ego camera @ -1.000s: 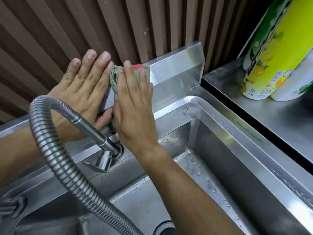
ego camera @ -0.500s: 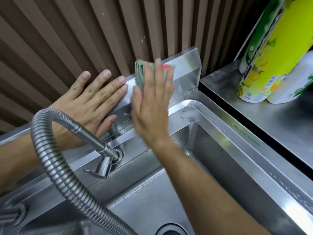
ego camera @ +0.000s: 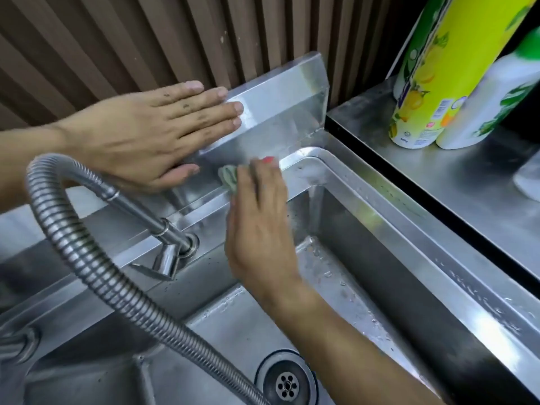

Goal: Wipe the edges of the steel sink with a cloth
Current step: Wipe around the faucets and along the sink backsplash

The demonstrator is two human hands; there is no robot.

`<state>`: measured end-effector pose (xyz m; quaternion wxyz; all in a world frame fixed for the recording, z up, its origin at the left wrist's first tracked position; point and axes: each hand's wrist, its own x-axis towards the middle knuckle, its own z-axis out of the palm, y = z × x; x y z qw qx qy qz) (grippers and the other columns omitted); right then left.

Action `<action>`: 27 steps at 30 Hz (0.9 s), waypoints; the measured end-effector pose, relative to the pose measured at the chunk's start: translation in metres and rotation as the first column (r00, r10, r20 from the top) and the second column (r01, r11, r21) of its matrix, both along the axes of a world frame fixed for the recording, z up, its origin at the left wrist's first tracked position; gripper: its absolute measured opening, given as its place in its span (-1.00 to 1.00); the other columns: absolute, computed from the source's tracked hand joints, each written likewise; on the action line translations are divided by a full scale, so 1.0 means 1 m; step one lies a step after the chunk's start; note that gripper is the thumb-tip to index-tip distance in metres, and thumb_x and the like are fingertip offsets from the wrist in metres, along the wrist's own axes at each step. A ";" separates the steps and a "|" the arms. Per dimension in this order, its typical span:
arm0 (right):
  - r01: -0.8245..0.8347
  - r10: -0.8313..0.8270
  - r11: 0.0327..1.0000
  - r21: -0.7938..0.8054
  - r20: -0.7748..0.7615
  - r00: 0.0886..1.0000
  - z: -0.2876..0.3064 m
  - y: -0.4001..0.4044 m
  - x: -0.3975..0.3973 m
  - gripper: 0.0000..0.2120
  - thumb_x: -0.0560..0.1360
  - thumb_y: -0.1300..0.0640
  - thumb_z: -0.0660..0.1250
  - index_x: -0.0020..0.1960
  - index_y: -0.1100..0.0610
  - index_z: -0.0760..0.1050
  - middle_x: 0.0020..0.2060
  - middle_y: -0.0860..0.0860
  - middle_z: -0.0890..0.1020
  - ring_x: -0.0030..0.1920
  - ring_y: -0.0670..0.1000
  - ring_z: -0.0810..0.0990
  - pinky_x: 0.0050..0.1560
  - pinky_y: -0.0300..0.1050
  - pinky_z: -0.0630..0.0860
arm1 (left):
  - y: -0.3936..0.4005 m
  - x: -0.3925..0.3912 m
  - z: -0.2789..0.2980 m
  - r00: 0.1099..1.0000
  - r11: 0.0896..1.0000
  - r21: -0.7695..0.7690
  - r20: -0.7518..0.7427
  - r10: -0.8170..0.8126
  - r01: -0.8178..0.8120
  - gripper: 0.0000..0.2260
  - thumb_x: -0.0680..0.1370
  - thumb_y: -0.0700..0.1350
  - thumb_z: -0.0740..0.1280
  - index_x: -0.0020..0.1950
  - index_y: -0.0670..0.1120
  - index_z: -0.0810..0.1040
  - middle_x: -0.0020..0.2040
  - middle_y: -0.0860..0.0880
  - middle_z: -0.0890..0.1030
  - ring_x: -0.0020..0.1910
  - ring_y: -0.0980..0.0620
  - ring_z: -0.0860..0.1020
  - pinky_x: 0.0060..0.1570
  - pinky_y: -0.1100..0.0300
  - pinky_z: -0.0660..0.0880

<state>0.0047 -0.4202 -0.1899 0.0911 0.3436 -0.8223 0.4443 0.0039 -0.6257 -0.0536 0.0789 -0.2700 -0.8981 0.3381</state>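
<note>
The steel sink (ego camera: 409,238) fills the lower frame, with a raised steel backsplash (ego camera: 280,92) along its far rim. My right hand (ego camera: 260,226) lies flat on a grey-green cloth (ego camera: 229,178) with a red patch, pressing it onto the sink's back rim at the foot of the backsplash. Most of the cloth is hidden under the fingers. My left hand (ego camera: 152,130) rests flat with fingers together on the sloped top of the backsplash, left of the cloth, holding nothing.
A flexible ribbed steel faucet hose (ego camera: 73,244) arcs over the left of the basin from a tap (ego camera: 172,252) on the back wall. The drain (ego camera: 287,384) sits at the basin bottom. Yellow-green bottle (ego camera: 438,68) and white bottle (ego camera: 493,100) stand on the right steel counter.
My right hand has slid the cloth down from the backsplash's top edge to the sink's back rim. My left hand has shifted right along the backsplash top.
</note>
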 end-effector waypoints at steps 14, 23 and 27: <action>0.237 -0.303 0.682 0.692 -0.028 0.953 0.022 -0.015 -0.073 -0.32 0.65 0.07 -0.11 0.60 0.44 -0.24 0.62 0.38 -0.13 0.64 0.35 -0.16 0.65 0.23 -0.15 | 0.012 -0.003 -0.005 0.998 0.996 0.073 0.045 0.046 -0.049 -0.31 0.61 0.07 0.02 0.67 -0.25 0.04 0.68 -0.24 0.05 0.67 -0.23 0.02 0.64 -0.14 -0.05; 0.279 -0.318 0.613 0.739 -0.093 0.944 0.027 -0.002 -0.124 -0.37 0.65 0.11 -0.02 0.61 0.44 -0.04 0.58 0.38 0.15 0.59 0.36 0.13 0.64 0.21 0.04 | 0.008 0.000 -0.007 0.996 0.995 0.074 0.065 0.057 -0.062 -0.35 0.63 0.06 0.01 0.69 -0.19 0.04 0.70 -0.18 0.05 0.67 -0.21 0.04 0.64 -0.11 -0.07; 0.280 -0.266 0.657 0.700 -0.132 0.955 0.022 0.016 -0.135 -0.43 0.67 0.12 -0.01 0.59 0.40 0.07 0.51 0.35 0.29 0.52 0.33 0.27 0.59 0.16 0.16 | 0.007 -0.002 -0.009 0.996 0.994 0.093 0.061 0.060 -0.066 -0.34 0.62 0.05 0.03 0.68 -0.20 0.06 0.69 -0.18 0.07 0.67 -0.22 0.06 0.64 -0.12 -0.06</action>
